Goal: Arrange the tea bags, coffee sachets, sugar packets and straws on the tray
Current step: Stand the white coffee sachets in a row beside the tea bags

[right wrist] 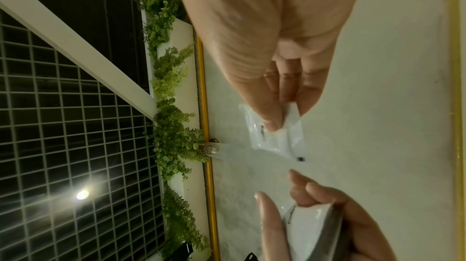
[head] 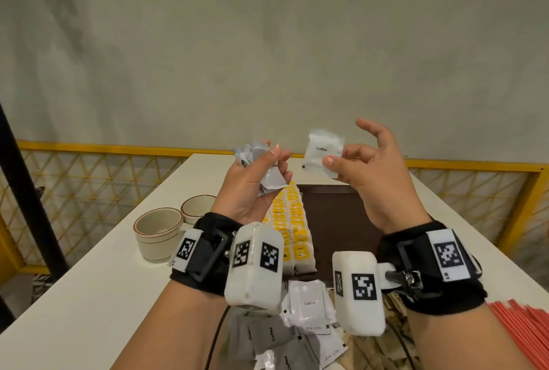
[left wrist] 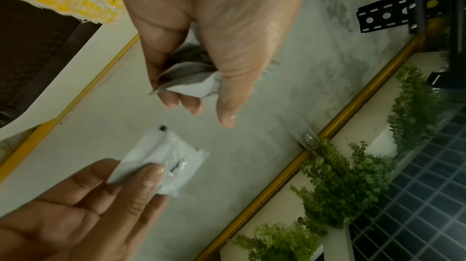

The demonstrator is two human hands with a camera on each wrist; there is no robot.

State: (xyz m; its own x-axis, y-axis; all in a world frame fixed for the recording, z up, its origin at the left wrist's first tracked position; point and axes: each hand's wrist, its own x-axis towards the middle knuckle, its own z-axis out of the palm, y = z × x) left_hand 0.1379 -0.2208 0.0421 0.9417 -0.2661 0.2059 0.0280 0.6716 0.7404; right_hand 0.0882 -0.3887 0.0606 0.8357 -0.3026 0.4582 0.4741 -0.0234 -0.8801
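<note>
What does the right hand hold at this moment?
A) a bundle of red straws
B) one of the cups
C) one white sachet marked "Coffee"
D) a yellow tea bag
C: the right hand pinches a single white coffee sachet between thumb and fingers, raised above the tray; the left hand holds a bunch of sachets.

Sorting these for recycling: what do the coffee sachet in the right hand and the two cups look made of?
Coffee sachet: probably thin plastic film, white, slightly glossy and crinkled where the right hand pinches it. Cups: likely glazed ceramic, cream with a reddish rim line and a smooth sheen.
</note>
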